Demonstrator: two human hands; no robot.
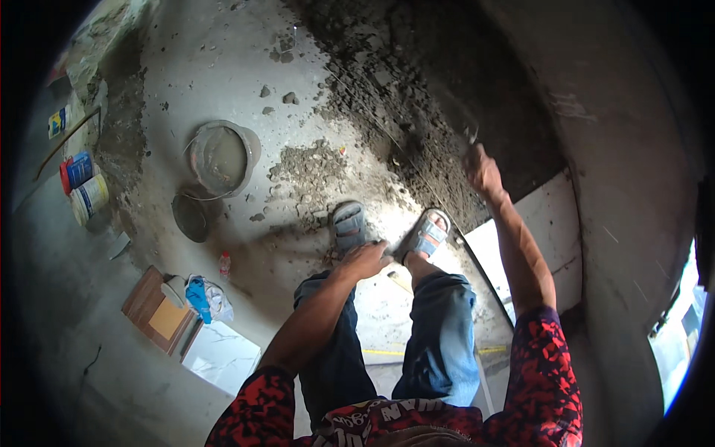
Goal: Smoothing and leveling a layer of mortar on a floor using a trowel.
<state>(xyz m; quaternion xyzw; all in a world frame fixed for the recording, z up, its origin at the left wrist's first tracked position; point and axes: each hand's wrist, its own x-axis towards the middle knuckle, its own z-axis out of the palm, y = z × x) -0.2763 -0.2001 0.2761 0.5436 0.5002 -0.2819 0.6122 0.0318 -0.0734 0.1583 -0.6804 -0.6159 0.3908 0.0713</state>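
My right hand [484,173] is closed round the handle of a trowel [471,134], reaching out over the dark mortar bed [514,112]. Motion and shadow blur most of the trowel's blade. Loose, crumbly mortar [380,104] lies along the bed's left side, with a thin string [387,138] stretched across it. Just this side of the bed are pale laid tiles [547,223], below my right forearm. My left hand [365,259] hangs above my sandalled feet, its fingers stretched out and apart, with nothing in it.
A mortar-stained bucket [249,149] with greyish contents stands left, beside a dark round container [191,217]. Lower left are a small bottle [225,264], a brown board [141,302], a blue cloth [198,294] and a marbled tile [220,357]. A wall [625,149] rises at right.
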